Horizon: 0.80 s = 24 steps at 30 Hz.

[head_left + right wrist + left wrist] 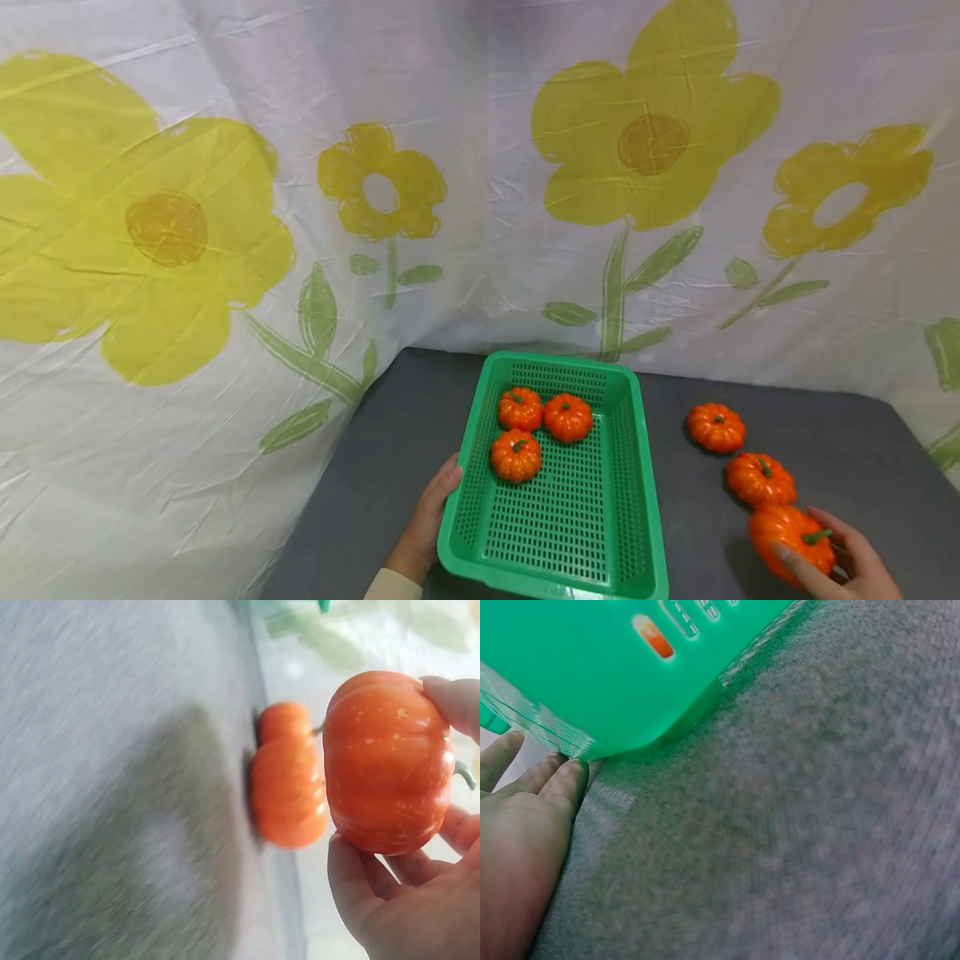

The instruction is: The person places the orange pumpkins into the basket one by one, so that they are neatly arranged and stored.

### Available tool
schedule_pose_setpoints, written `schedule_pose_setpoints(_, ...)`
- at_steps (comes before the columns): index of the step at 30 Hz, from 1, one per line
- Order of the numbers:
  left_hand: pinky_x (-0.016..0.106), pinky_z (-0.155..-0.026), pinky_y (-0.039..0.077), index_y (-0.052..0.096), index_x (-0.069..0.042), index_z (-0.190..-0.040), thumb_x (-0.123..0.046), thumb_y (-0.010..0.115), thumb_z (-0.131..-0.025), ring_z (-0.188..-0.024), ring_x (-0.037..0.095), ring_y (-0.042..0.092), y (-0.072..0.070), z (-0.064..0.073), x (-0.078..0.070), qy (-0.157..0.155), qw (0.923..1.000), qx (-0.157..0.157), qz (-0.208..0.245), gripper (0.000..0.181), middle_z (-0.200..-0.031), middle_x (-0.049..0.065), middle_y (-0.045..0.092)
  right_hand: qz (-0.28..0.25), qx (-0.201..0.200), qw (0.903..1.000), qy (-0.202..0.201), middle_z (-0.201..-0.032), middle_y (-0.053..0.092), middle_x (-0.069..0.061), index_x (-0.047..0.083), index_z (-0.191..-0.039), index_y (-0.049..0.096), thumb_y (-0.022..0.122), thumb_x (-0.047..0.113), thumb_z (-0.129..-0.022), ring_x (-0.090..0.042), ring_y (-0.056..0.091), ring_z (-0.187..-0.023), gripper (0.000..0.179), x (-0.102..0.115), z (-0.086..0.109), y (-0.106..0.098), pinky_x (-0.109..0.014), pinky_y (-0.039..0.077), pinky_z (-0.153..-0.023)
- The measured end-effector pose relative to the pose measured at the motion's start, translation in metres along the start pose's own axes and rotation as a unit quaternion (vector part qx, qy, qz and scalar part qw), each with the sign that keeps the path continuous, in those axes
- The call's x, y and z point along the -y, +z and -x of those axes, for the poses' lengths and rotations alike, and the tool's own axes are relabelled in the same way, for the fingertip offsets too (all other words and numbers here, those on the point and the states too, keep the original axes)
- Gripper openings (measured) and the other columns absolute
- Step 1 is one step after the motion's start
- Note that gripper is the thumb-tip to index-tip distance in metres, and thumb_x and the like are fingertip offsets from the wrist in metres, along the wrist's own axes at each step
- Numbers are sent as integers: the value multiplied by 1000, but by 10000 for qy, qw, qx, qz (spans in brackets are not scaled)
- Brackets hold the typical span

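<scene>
My right hand (852, 560) grips a small orange pumpkin (791, 537) with a green stem, thumb on one side and fingers on the other. In the right wrist view this pumpkin (388, 761) is held up off the grey surface, which carries a shadow. Against the left side wall of a green perforated basket (652, 508) rests my left hand (433, 518). The left wrist view shows the extended fingers (568, 784) touching the basket's outer side (592, 682) low down. Inside the basket, three pumpkins (516, 456) sit grouped toward its far left part.
Two more pumpkins, one farther back (717, 428) and one nearer (761, 479), stand on the dark grey table (360, 500) right of the basket. Behind the table hangs a white cloth (480, 283) printed with yellow flowers.
</scene>
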<state>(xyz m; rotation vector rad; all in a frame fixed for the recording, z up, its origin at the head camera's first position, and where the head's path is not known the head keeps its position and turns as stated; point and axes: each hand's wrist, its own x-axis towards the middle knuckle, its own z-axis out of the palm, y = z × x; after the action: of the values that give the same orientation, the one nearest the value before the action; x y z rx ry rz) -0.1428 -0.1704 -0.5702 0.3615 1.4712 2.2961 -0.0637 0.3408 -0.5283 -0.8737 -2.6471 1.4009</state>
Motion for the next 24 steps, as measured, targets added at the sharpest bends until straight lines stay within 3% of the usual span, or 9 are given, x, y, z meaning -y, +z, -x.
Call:
schedule_pose_setpoints(2,50,-123,35,14,-3,-174,-40,24,-117,-154,36,38,0,0,0,4,10000,34,12,69,-173,23,30,18,214,9995,-252,-143,44,-40,-17,-164,22,76,30,-106,-45,65,-103,92,12,4,-3,-29,57,-64)
schedule_pose_setpoints(6,50,-123,36,13,-3,-174,-40,24,-117,-153,37,39,0,0,0,-7,10000,13,5,69,-172,24,31,-6,559,9955,-769,-145,42,-41,-18,-162,24,75,31,-107,-17,65,-94,90,33,12,-5,-25,58,-67)
schedule_pose_setpoints(10,48,-122,38,13,-3,-174,-40,24,-117,-151,37,40,0,0,0,63,10000,42,12,69,-171,25,32,-81,714,9898,-1233,-142,45,-40,-17,-160,28,75,27,-108,9,54,-87,83,48,19,-4,-25,59,-69)
schedule_pose_setpoints(17,50,-122,37,14,-3,-174,-40,24,-117,-152,38,40,-1,0,1,148,9997,163,45,68,-171,26,31,-324,822,9801,-1780,-142,48,-36,-11,-161,31,75,21,-108,10,56,-92,76,58,28,6,-27,61,-70)
schedule_pose_setpoints(24,48,-121,39,14,-2,-174,-40,25,-118,-152,39,40,0,0,1,113,9999,84,-16,68,-170,26,33,-461,770,9597,-2664,-144,49,-24,-7,-158,41,78,7,-103,2,61,-98,68,70,37,20,-28,61,-71)
